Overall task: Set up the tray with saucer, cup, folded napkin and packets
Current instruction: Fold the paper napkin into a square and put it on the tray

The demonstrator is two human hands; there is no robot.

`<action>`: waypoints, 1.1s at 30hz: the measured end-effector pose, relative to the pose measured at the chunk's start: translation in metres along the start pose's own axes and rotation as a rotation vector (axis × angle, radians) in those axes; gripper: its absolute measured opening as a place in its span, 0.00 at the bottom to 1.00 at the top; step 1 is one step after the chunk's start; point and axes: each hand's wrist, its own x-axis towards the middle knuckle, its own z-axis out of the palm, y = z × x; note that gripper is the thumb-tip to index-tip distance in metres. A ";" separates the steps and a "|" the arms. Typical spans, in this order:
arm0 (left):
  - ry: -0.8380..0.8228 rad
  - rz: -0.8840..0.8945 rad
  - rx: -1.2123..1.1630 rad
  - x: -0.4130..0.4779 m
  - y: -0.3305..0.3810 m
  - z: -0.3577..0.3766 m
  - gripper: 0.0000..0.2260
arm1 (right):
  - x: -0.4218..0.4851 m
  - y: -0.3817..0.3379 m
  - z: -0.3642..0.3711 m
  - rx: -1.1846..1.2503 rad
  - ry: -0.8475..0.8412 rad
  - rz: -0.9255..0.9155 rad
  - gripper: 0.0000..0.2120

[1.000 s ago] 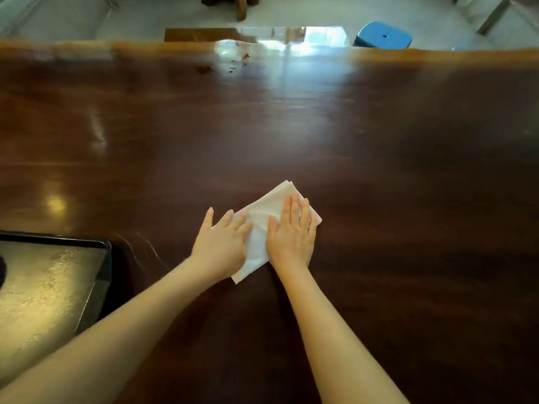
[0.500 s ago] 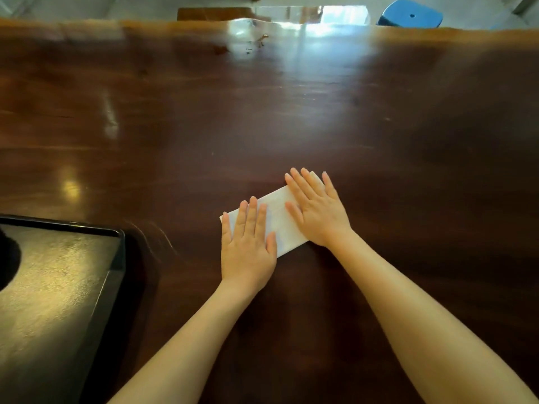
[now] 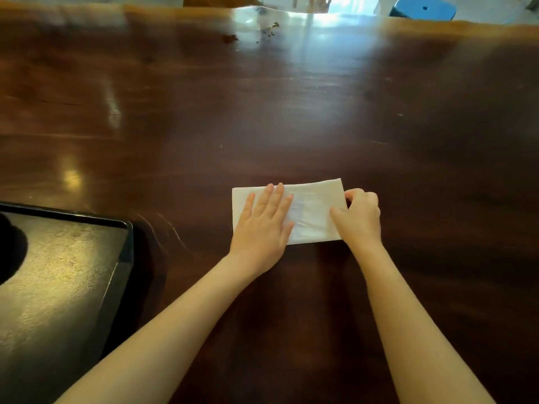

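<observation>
A white napkin [image 3: 316,204], folded into a long rectangle, lies flat on the dark wooden table [image 3: 291,112]. My left hand [image 3: 264,225] rests flat on its left half with the fingers spread. My right hand [image 3: 360,218] pinches the napkin's right edge between thumb and curled fingers. A black tray [image 3: 125,246] lies at the lower left, cut off by the frame edge. At the tray's left edge a dark round shape [image 3: 10,252] shows only in part. No saucer, cup or packets are in view.
The table's far edge runs along the top of the view, with small dark crumbs [image 3: 268,29] near it. A blue stool [image 3: 423,8] stands beyond the edge at the top right.
The napkin has turned from a diagonal lie to level with the table edge. My right hand has gone from pressing flat on it to pinching its right end. My left hand stays flat.
</observation>
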 end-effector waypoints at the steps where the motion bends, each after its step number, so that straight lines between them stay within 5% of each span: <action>1: -0.018 -0.006 -0.008 -0.003 0.006 0.005 0.24 | 0.002 -0.004 -0.004 0.046 -0.064 0.065 0.19; 3: -0.031 -0.021 0.018 -0.006 0.010 0.013 0.24 | 0.006 -0.009 -0.013 0.078 -0.170 0.172 0.23; 7: -0.061 -0.014 0.009 -0.004 0.007 0.013 0.24 | 0.009 -0.019 -0.026 0.246 -0.329 0.252 0.15; 11: -0.043 -0.025 -0.142 -0.008 -0.003 -0.004 0.26 | -0.006 -0.040 -0.031 0.280 -0.248 0.123 0.10; 14: 0.262 -0.382 -0.463 -0.022 -0.017 -0.021 0.26 | -0.024 -0.062 -0.026 0.174 -0.177 -0.006 0.05; 17: 0.302 -0.670 -0.701 -0.027 -0.025 -0.029 0.25 | -0.044 -0.079 -0.013 0.060 -0.107 -0.113 0.08; 33: 0.265 -0.619 -0.937 -0.030 -0.054 -0.030 0.21 | -0.102 -0.070 0.078 0.090 0.154 -0.513 0.15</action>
